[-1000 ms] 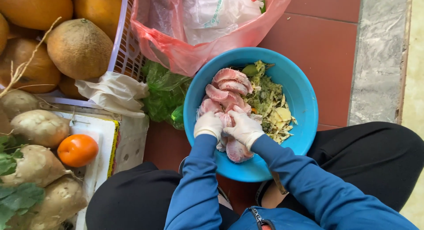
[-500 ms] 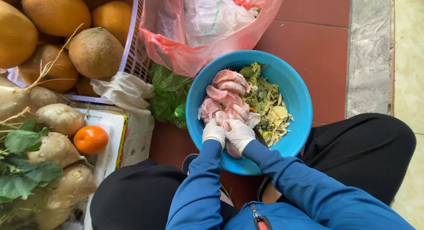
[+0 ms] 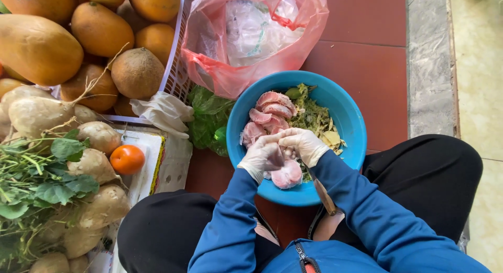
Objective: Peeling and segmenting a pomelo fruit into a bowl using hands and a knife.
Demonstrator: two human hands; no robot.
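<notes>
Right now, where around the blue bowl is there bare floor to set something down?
The red tile floor lies bare right of the pink plastic bag, up to the grey stone strip. A smaller bare patch sits left of the blue bowl, below the green leaves. The left side is crowded with fruit, tubers and a white basket.

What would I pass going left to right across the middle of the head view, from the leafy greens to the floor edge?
Leafy greens → orange tomato → left hand → right hand → blue bowl's far rim → red floor tiles → grey stone strip.
</notes>
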